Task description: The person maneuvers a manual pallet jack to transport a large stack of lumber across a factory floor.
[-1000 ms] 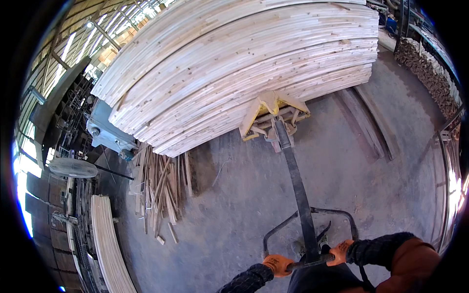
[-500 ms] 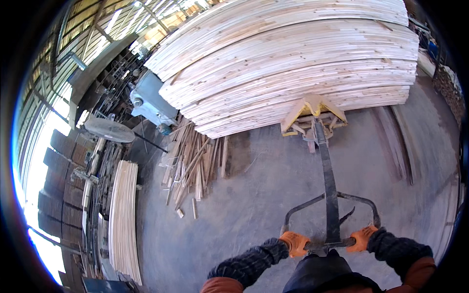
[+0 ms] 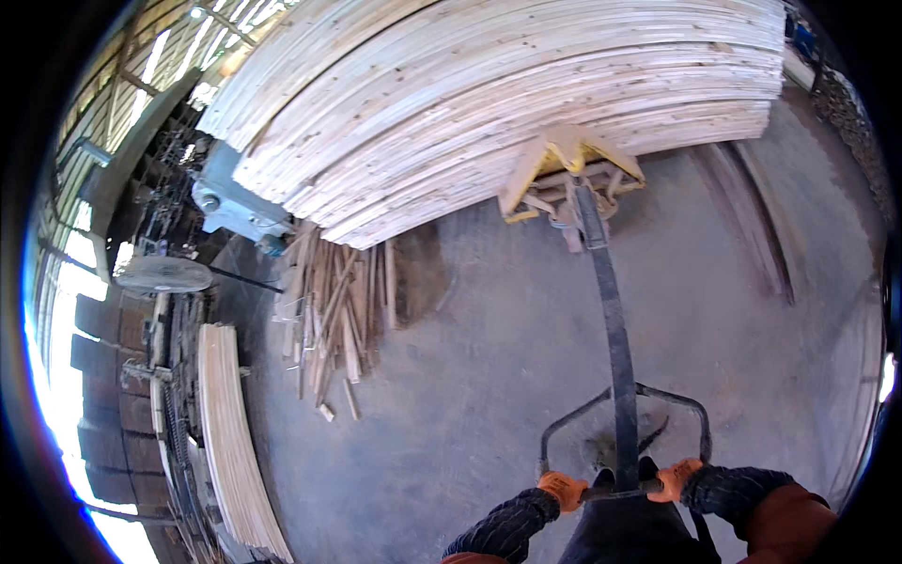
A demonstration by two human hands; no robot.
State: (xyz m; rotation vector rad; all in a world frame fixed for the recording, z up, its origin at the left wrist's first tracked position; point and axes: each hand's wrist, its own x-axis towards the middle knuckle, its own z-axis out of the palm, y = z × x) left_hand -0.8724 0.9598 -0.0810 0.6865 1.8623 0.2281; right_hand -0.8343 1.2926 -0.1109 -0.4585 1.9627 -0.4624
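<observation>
Both of my hands, in orange gloves, are closed on the crossbar of a pallet jack's looped handle point(image 3: 615, 329). My left hand point(image 3: 564, 491) grips the bar left of the central shaft, and my right hand point(image 3: 676, 479) grips it on the right. A small dark lever sits inside the loop, near my right hand. The shaft runs forward to the yellow pallet jack body point(image 3: 571, 169), which stands against a tall stack of pale boards point(image 3: 507, 94). The jack's forks are hidden beneath the stack.
Loose wood strips point(image 3: 329, 310) lie on the floor left of the jack. Farther left are a pale board bundle point(image 3: 235, 442), a round fan point(image 3: 164, 274) and a blue-grey machine point(image 3: 240, 197). Long dark planks or strips point(image 3: 747, 216) lie on the floor at right.
The stack, jack and floor things have shifted left and the jack higher in view. My hands stay on the handle, which now sits slightly lower and closer to my body.
</observation>
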